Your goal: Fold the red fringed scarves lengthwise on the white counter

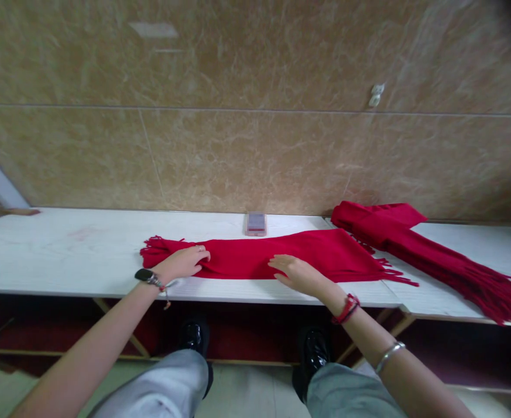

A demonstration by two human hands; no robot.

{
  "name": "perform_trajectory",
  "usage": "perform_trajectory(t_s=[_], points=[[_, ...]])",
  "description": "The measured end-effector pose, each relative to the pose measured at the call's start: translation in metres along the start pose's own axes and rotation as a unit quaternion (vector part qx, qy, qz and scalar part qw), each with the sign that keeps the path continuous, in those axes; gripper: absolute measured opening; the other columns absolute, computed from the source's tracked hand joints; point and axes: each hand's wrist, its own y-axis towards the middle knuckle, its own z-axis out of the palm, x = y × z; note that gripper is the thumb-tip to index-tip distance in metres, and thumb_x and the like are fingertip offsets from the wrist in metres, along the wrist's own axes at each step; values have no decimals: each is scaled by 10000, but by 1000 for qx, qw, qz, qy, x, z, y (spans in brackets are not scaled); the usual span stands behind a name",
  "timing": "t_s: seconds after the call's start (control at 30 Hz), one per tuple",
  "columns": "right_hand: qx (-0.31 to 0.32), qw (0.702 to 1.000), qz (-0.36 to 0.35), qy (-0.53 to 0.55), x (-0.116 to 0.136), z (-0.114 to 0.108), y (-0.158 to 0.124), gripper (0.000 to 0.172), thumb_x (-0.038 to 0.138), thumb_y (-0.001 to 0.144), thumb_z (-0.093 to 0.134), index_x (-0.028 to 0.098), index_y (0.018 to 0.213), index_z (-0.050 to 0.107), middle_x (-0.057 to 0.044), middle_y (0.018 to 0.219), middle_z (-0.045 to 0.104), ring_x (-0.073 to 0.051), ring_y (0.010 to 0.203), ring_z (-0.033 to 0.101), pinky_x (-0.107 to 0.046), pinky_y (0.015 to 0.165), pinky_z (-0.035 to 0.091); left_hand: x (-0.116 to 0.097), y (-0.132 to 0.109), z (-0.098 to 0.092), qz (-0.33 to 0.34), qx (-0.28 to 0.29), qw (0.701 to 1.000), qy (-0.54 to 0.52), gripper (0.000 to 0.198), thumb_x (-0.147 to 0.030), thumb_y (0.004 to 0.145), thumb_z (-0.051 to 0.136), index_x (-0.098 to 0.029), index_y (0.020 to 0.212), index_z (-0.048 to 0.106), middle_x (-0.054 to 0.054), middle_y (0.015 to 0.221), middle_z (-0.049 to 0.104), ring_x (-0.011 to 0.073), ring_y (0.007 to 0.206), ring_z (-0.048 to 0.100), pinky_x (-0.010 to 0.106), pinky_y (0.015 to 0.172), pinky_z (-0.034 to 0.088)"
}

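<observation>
"So, where does the red scarf (247,258) lie?"

"Lengthwise on the white cabinet top (64,249), nearer the front edge than the back, with a fringe at each end."

"And the left hand (183,262)?"

"On the cloth near the left fringe, fingers bent. I can't tell whether they pinch the fabric. A dark watch (144,275) sits at that wrist."

"The right hand (294,273)?"

"Over the middle of the scarf, fingers stretched out and grasping nothing. Whether the palm presses down, I can't say. A red bracelet (346,309) circles that wrist."

"Anything else up there?"

"A second red scarf (429,249), just beside the first one's right end. It runs slantwise from the back edge, where it is folded over, to its fringe at the front edge. A small rectangular item (256,224) lies by the back edge."
</observation>
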Motion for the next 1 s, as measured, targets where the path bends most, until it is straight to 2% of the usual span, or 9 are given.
perform_trajectory(t_s=[0.1, 0.2, 0.3, 0.43, 0.5, 0.57, 0.7, 0.83, 1.0], points=[[5, 1000, 4, 9, 20, 16, 19, 344, 143, 845, 461, 105, 1167, 576, -135, 1187, 593, -212, 1110, 536, -324, 945, 429, -5, 8, -1, -31, 18, 999, -2, 259, -49, 690, 458, -186, 859, 599, 48, 938, 594, 183, 887, 563, 285, 810, 426], [4, 1000, 10, 6, 21, 25, 24, 339, 111, 856, 416, 130, 1142, 596, -122, 1171, 606, -196, 1090, 551, -310, 928, 438, -2, 9, -7, -29, 19, 998, -53, 299, -95, 706, 485, -202, 960, 601, 37, 960, 599, 165, 833, 574, 258, 761, 440], [1, 1000, 13, 12, 14, 27, 22, 368, 61, 828, 407, 144, 1126, 607, -109, 1144, 624, -194, 1068, 566, -310, 910, 452, 17, 3, -12, -44, -38, 991, -121, 319, -293, 786, 496, -200, 1082, 570, 47, 1039, 593, 164, 847, 581, 253, 775, 451], [-29, 998, 9, 46, 17, 27, 26, 365, 62, 805, 428, 125, 1113, 613, -125, 1123, 631, -205, 1054, 571, -336, 911, 458, 65, -14, -6, -214, -152, 963, -58, 380, -393, 822, 436, -162, 1090, 573, 99, 1124, 575, 215, 1037, 536, 312, 914, 398], [-52, 996, -7, 66, 26, 29, 34, 345, 116, 817, 465, 133, 1134, 600, -132, 1147, 615, -212, 1072, 557, -356, 922, 453, 89, -25, 3, -331, -129, 935, -12, 362, -382, 814, 443, -159, 1057, 593, 120, 1083, 601, 246, 1024, 552, 345, 888, 416], [-67, 994, -28, 81, 39, 32, 44, 346, 163, 824, 496, 146, 1158, 584, -135, 1169, 601, -219, 1098, 538, -375, 939, 441, 106, -34, 13, -399, -96, 912, 2, 317, -366, 808, 452, -175, 1002, 614, 113, 1005, 640, 250, 952, 591, 346, 830, 448], [-64, 992, -58, 92, 67, 38, 71, 370, 200, 825, 531, 125, 1186, 559, -150, 1192, 583, -232, 1130, 513, -380, 968, 414, 117, -43, 26, -376, -118, 918, -39, 216, -269, 774, 498, -193, 934, 621, 73, 929, 681, 206, 853, 628, 285, 762, 470], [-29, 994, -47, 95, 85, 42, 95, 326, 169, 843, 495, 141, 1158, 575, -132, 1130, 620, -210, 1051, 565, -340, 908, 451, 112, -43, 21, -372, -172, 909, -78, 237, -182, 740, 517, -185, 954, 618, 58, 925, 688, 184, 832, 632, 264, 744, 479], [-26, 993, -5, 111, 82, 51, 110, 289, 72, 826, 435, 165, 982, 660, -88, 977, 681, -183, 914, 624, -280, 814, 482, 103, -48, -1, -356, -357, 854, -126, 276, -166, 782, 481, -163, 1033, 596, 70, 997, 660, 174, 898, 607, 295, 821, 467]])
